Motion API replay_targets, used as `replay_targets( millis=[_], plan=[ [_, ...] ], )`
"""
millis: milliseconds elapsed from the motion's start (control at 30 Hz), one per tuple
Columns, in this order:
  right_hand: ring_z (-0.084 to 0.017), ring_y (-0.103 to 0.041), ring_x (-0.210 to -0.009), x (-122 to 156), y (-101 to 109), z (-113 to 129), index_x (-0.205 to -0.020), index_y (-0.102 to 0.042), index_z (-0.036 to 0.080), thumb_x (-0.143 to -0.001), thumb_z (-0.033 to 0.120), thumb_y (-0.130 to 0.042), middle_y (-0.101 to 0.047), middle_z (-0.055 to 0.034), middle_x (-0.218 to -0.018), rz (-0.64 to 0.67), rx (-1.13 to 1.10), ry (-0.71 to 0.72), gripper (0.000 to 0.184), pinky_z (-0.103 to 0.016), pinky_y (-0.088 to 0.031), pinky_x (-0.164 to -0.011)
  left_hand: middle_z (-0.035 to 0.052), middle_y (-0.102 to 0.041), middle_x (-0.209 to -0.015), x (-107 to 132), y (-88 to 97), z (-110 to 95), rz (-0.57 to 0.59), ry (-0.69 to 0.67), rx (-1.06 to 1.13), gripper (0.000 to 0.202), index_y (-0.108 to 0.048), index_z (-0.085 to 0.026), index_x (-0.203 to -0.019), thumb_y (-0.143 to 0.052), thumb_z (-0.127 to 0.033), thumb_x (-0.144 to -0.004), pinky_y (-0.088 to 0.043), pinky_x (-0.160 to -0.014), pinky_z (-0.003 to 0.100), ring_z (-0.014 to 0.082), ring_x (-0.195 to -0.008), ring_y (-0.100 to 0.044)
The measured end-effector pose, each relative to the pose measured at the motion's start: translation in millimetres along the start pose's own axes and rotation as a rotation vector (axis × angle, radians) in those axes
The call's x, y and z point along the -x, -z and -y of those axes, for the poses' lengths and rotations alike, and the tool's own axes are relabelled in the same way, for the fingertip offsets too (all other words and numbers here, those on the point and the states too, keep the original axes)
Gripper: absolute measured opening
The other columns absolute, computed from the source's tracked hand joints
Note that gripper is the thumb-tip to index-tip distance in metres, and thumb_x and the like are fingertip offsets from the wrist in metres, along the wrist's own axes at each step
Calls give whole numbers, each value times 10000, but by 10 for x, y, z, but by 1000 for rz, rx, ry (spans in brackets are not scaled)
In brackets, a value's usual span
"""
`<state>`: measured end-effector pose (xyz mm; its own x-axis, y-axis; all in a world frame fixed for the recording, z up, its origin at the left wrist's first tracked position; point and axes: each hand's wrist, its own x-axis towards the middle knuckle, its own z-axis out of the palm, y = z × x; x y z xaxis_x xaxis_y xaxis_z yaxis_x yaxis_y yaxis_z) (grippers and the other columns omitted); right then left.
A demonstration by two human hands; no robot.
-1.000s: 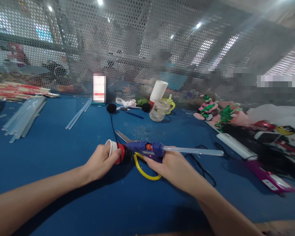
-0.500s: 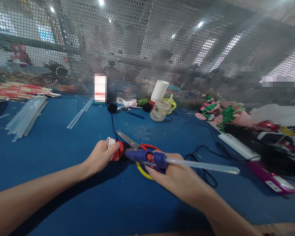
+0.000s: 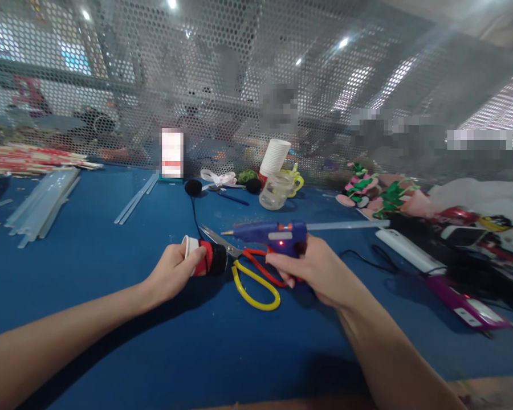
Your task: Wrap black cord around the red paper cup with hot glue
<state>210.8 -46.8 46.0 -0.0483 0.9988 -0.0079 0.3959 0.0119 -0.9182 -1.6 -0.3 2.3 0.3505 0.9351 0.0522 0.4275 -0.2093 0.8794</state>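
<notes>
Hands at work over a blue counter (image 3: 154, 353). The left hand (image 3: 173, 270) grasps a cup (image 3: 204, 263) laid on its side, thumb across the red wall; the white rim faces left and the black end faces right. A thin black band crosses the red part. The right hand (image 3: 310, 266) grasps a blue glue gun (image 3: 263, 235), fingers wrapped about the grip. The nozzle points left, clear of the cup and above its black end in the view; 1 red light glows on the body. A glue stick (image 3: 346, 226) projects rightward from the rear.

Between the hands lie scissors (image 3: 231, 251), blades toward the far left, 1 handle loop yellow and 1 red; the red loop runs partly behind the right hand, and contact there cannot be told. A black string (image 3: 194, 212) runs from the cup's far side to a black pompom (image 3: 193, 188); whether it joins the cup cannot be told.

Far centre: a ribbon (image 3: 222, 178), a 2nd pompom (image 3: 253, 185), a clear jar (image 3: 273, 197) and, just behind it, a tilted cup stack (image 3: 276, 155). Far left: a heap of spare sticks (image 3: 47, 202), with 2 strips (image 3: 134, 202) to its right. Right: a purple power strip (image 3: 464, 302), with paper flowers (image 3: 393, 196) on its far side. A mesh screen (image 3: 154, 68) stands along the far edge.
</notes>
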Motion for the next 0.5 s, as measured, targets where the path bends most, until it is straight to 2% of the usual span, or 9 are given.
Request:
replay_targets(
  millis=[100,200,400,500],
  plan=[
    [-80,-475,-472,-172,100,-102,-677,-499,148,-614,330,-599,-524,18,-541,-131,-133,7,217,-195,-387,-454,-46,-259,-482,22,9,4,3,-106,-88,332,-282,-168,-478,-318,-344,-758,-200,-413,197,66,-455,-247],
    [-89,-522,-558,-368,146,-230,-711,-533,140,-658,387,-539,-587,-34,-680,-190,21,-43,253,-189,-407,-507,-45,-261,-505,39,18,11,-9,-218,-169,311,-278,-168,-494,-314,-306,-770,-219,-434,200,66,-469,-262],
    [-90,-459,-339,-698,123,-540,-530,-491,141,-708,425,-449,-529,-33,-435,-263,265,-204,338,-207,-355,-385,-54,-246,-493,52,30,32,-50,-352,-293,295,-270,-173,-493,-336,-258,-768,-216,-426,208,60,-437,-258],
    [-142,-498,-370,-755,116,-620,-478,-457,163,-678,409,-492,-477,-25,-351,-312,392,-230,319,-233,-351,-404,-55,-246,-491,70,36,45,-33,-446,-329,292,-276,-174,-490,-336,-237,-769,-220,-428,214,60,-429,-264]
  ],
)
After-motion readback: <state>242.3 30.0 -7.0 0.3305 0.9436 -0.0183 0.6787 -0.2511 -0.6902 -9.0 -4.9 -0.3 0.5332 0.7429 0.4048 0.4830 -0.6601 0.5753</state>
